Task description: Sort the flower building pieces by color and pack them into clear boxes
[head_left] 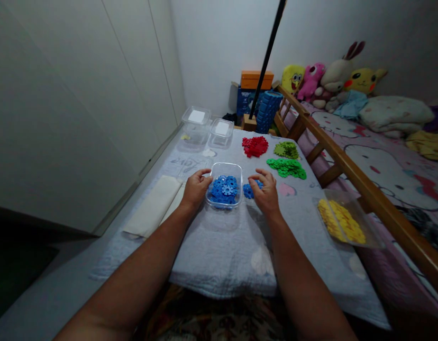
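Note:
A clear plastic container [239,171] stands upright on the cloth in front of me, holding a heap of blue flower-shaped plastic discs [224,188]. My left hand [196,187] grips its left wall, thumb at the rim and fingers along the outside. To the right of the container, my right hand [266,190] hovers over a few loose blue discs [248,191], its fingers curved and apart. Part of these discs is hidden behind the thumb and fingers. Nothing shows clearly held in the right hand.
Piles of red discs [254,146], olive discs [286,150] and green discs [287,168] lie back right. A bag of yellow discs [342,221] rests near the wooden bed rail [347,166]. Lidded clear boxes [196,116] stand at the back left, folded cloth [155,206] nearer me.

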A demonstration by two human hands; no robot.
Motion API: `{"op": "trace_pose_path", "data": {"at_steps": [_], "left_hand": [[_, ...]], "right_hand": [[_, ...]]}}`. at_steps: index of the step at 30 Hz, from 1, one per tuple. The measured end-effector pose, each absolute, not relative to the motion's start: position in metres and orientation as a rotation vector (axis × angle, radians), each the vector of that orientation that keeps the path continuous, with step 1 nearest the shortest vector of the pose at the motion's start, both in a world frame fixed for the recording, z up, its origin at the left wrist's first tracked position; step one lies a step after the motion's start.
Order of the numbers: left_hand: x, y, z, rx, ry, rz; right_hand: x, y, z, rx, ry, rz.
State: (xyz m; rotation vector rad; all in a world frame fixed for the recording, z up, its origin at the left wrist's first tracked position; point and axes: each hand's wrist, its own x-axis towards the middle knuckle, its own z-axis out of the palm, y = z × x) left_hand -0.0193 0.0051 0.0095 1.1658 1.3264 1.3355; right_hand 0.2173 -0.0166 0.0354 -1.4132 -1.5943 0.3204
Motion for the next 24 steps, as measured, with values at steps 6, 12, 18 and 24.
{"op": "trace_pose_path", "data": {"at_steps": [6,12,18,24], "left_hand": [[-0.018,0.004,0.013,1.158,1.323,1.338],[-0.017,0.002,0.015,1.166,1.336,1.346],[-0.017,0.003,0.013,1.16,1.316,1.341],[-0.019,0.004,0.01,1.178,1.329,1.337]], "right_hand": [[0.242,-0.012,0.024,-1.71,-1.611,0.219],[0.239,-0.016,0.009,-1.72,-1.802,0.114],[0.232,-0.02,0.022,-1.865,-1.876,0.17],[0.238,-0.017,0.033,-1.745,-1.746,0.429]]}}
